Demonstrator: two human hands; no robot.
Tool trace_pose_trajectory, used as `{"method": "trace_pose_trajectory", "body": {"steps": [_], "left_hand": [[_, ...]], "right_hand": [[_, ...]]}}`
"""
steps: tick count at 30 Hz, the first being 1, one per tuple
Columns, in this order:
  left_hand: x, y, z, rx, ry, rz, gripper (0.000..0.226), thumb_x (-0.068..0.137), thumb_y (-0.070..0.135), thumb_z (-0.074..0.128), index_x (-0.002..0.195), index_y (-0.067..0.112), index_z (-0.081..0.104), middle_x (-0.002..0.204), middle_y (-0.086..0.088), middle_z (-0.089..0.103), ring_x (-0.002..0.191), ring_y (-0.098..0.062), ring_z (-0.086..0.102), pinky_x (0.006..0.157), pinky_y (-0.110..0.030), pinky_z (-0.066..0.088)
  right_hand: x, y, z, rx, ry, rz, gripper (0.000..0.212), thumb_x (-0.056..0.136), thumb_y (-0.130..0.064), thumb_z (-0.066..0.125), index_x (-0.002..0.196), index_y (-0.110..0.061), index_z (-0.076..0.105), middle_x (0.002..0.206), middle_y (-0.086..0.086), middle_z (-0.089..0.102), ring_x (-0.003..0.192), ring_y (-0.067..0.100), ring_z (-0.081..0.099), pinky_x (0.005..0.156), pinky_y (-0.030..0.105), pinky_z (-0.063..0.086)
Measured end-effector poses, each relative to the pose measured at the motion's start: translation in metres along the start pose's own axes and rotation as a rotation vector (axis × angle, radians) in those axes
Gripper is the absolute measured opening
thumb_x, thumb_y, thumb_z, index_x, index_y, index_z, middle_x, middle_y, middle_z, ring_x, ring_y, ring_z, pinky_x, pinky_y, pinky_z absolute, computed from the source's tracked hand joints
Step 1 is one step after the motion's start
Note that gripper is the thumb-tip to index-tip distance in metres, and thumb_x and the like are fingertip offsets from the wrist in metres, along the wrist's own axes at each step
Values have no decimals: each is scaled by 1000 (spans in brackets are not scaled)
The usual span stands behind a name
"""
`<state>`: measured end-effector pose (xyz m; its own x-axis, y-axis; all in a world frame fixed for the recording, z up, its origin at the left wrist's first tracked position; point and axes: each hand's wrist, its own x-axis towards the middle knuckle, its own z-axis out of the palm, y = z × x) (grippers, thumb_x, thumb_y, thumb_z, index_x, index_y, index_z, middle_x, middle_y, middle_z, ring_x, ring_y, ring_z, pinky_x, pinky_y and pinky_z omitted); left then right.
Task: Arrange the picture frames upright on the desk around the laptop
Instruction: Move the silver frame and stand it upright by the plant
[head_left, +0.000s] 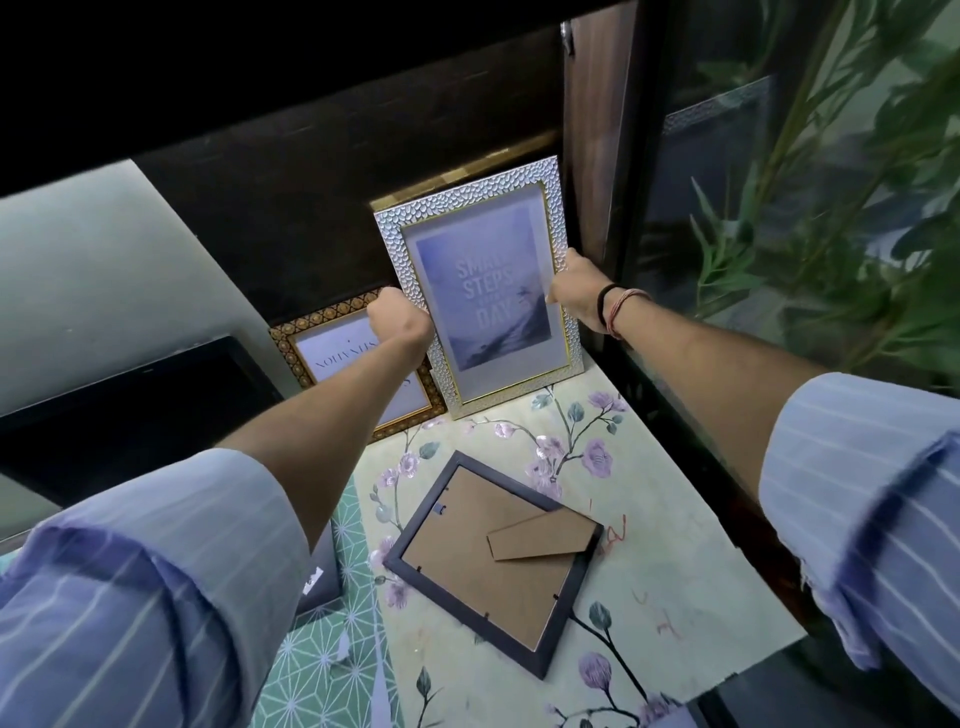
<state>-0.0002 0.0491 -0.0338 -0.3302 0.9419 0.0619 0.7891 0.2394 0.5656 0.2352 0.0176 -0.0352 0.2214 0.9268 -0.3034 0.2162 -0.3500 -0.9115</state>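
While both hands grip its side edges, the silver frame (480, 291) stands upright at the back of the desk (675, 597).

That desk wears a pale floral covering, with a green patterned mat (332, 639) overlapping it on the left, and dark wood panelling rises behind. The left hand (400, 322) is closed on the frame's left edge, the right hand (574, 293) on its right edge; the fingers are hidden behind the frame. Beside it, a gold-patterned frame (358, 364) leans, half covered by the left forearm, its print hard to read. A dark frame (493, 561) lies face down nearer the viewer, cardboard stand showing. The laptop (130, 415) is cut off at left. Blurred green leaves (857, 208) fill the right.
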Motion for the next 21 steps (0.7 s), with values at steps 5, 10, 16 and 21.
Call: {"method": "trace_pose_trajectory", "body": {"steps": [5,10,16,21], "left_hand": [[0,-8,2,-88,-5,-11,11,92,-3,63,95,-4,73,98,-16,71,85,-26,68,65,-31,54],[1,-8,-3,-166,30,-9,20,92,-7,57,90,-2,77,92,-12,70,86,-26,69,79,-37,62],[2,-15,-6,-148,6,58,16,94,-2,61,85,-3,74,92,-14,69,83,-22,61,77,-31,55],[0,-21,-12,-146,-75,66,10,90,-3,64,83,-1,70,88,-8,59,84,-24,61,80,-40,61]], "right_hand": [[26,10,0,34,-25,16,104,71,2,57,159,-19,7,151,3,36,131,26,45,111,47,40],[33,4,2,81,-63,-1,105,67,1,54,159,-24,10,156,8,37,138,30,42,112,50,39],[11,-5,5,-1,-47,-19,101,82,8,58,159,-26,2,163,7,26,145,29,34,117,48,33],[-2,3,15,-34,35,-27,87,78,-3,64,155,-17,27,148,8,50,133,29,49,111,40,42]]}}
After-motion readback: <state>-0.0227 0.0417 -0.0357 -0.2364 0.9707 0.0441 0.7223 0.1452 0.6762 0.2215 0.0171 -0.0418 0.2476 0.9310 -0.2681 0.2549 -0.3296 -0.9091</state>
